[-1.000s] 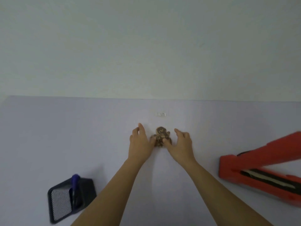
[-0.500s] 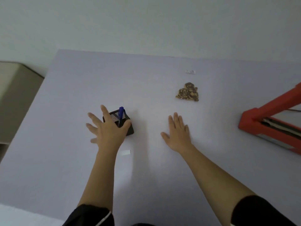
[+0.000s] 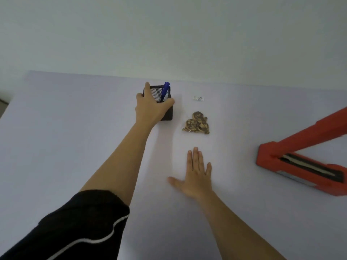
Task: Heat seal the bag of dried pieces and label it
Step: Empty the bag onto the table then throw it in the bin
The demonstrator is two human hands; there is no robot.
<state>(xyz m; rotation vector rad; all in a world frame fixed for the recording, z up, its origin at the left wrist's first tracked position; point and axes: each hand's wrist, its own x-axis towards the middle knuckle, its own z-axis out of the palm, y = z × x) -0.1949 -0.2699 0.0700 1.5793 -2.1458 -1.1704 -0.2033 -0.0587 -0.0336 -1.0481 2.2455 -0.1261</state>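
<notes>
A clear bag of brown dried pieces [image 3: 196, 123] lies flat on the pale table, just right of centre. Beyond it lies a small white label [image 3: 198, 98]. My left hand [image 3: 152, 106] grips a black mesh pen holder [image 3: 163, 102] that stands left of the bag, with a blue pen [image 3: 164, 91] upright in it. Flat on the table, palm down, rests my right hand [image 3: 195, 174], fingers spread, a short way in front of the bag and not touching it. The red heat sealer [image 3: 300, 158] sits at the right with its arm raised.
The table [image 3: 75, 128] ends at a plain wall along the far edge and drops off at the left. The sealer's raised arm reaches up and out of view at the right.
My left hand has closed on the pen holder and carried it away from me, beside the bag. My right hand has stayed flat on the table. The camera has shifted.
</notes>
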